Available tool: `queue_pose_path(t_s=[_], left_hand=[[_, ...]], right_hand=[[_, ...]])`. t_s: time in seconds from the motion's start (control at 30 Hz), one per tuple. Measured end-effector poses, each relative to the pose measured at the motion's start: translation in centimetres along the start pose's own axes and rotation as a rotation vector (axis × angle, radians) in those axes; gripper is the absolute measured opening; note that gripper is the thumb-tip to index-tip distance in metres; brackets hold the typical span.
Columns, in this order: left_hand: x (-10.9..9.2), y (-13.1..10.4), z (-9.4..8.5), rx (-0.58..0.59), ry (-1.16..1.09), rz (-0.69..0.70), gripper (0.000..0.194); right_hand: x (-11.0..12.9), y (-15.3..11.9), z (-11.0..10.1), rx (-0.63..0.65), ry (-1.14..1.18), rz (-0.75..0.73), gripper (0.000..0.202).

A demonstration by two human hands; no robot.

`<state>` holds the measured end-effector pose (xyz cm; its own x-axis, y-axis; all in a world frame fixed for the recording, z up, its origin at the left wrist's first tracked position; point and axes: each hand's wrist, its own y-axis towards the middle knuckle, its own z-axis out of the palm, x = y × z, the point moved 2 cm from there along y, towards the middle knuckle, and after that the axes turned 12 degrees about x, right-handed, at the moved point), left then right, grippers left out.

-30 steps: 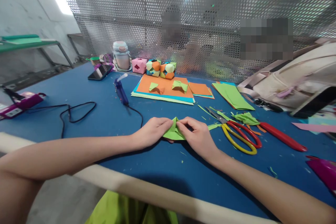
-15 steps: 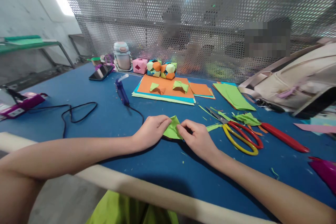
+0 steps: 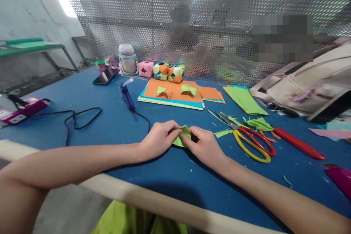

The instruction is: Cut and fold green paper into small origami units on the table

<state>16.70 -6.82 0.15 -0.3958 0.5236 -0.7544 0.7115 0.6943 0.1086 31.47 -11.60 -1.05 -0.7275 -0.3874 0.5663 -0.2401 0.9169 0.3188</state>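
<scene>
Pale front edge of tabletop nearest, hands beyond it. Left hand pinches left side of folded green paper, thumb against fingers; right hand pinches right side, fingertips also together. Paper sits in the narrow gap between them, touching both, neither hand clearly nearer. Visible part slants from lower left to upper right, one corner up; full long axis can't be told, fingers cover a lot. Underside on tabletop or lifted: can't tell.

Just beyond, to the right: scissors, red and yellow handles toward the near right, blades pointing away and left, closer to right hand. Green scraps by them. Blue glue gun beyond left hand, black cord running back toward it. Farther, straight ahead of the paper: stack of colored sheets, two small folded pieces on top. Behind it, patterned paper cubes, then perforated metal screen
</scene>
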Motion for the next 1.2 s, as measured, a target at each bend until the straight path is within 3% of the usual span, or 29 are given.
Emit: queue_pose_path(t_s=[0.5,0.7,0.9,1.2], left_hand=[[-0.03,0.04,0.21,0.123,-0.201,-0.074,0.02],[0.54,0.35,0.18,0.064,-0.347,-0.156,0.012],[0.67,0.47,0.22,0.052,-0.404,-0.178,0.01],[0.38,0.12,0.55,0.106,-0.446,-0.125,0.008]], right_hand=[[-0.32,0.11,-0.27,-0.027,0.061,0.034,0.026],[0.27,0.12,-0.42,0.003,0.081,0.043,0.013],[-0.03,0.04,-0.18,-0.055,0.017,0.038,0.03],[-0.17,-0.37,-0.03,0.011,0.047,-0.052,0.026]])
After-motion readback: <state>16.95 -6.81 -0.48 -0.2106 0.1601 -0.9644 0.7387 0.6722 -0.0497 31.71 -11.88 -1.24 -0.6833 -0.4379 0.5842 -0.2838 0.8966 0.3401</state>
